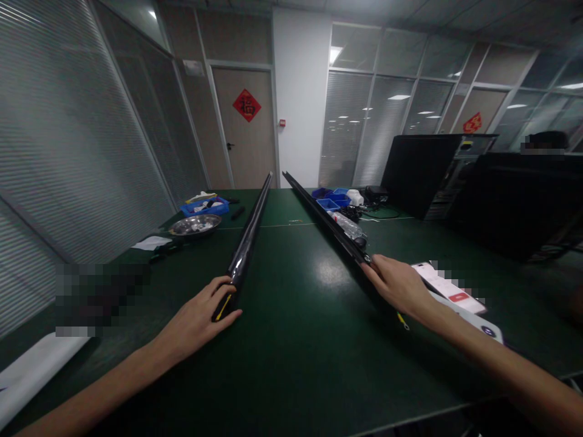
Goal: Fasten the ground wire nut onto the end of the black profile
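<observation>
Two long, thin black rails stretch away from me over a green table. My left hand (pixel 198 315) grips the near end of the glossy left rail (pixel 248 243), fingers over its top and thumb along its inner side. A short yellow wire (pixel 223 308) shows at that end, under my fingers. The right rail (pixel 325 221) looks like an open channel, and my right hand (pixel 397 284) is closed round its near end. Below that hand dangles a yellow wire with a ring terminal (pixel 403 322). My palms hide both grip points.
On the left are a steel bowl (pixel 195 225) and a blue basket (pixel 204 207) of small items. Blue bins (pixel 328 205), a clear plastic bottle (pixel 348 226) and cables lie beyond the right rail. A lit phone (pixel 449 288) lies at right; a black computer case (pixel 419 173) stands behind.
</observation>
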A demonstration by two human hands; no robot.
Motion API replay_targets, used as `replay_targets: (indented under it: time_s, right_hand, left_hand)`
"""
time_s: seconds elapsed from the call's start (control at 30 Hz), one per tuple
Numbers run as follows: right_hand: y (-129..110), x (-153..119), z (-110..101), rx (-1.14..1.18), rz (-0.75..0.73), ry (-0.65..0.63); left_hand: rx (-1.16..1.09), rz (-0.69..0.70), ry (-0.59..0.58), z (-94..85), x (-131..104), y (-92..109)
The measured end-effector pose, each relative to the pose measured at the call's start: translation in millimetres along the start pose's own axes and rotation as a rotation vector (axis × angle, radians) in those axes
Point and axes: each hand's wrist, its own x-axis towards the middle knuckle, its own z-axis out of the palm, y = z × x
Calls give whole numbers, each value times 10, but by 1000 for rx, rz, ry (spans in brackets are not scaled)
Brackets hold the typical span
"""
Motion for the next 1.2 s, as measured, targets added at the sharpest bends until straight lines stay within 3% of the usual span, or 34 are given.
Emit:
replay_targets:
  time_s: [0.1,0.27,0.5,0.9,1.2]
  right_hand:
    - [194,-145,-20,-290,77,-81]
    - [188,-178,105,-316,133,-200]
    - [78,-109,162,-330,135,-161]
    - [-143,675,405,-332,165,-143]
    - [-5,803,457,-334,193,-154]
  left_hand:
    - [-23,55,8,17,-12,-56]
    - [-76,169,19,-33,-53,-58]
    - [-124,285,-74,-76,-32,-28]
    - [-145,325,-176,-114,-51,-92]
    - [-121,386,-123,-102,-23,-26]
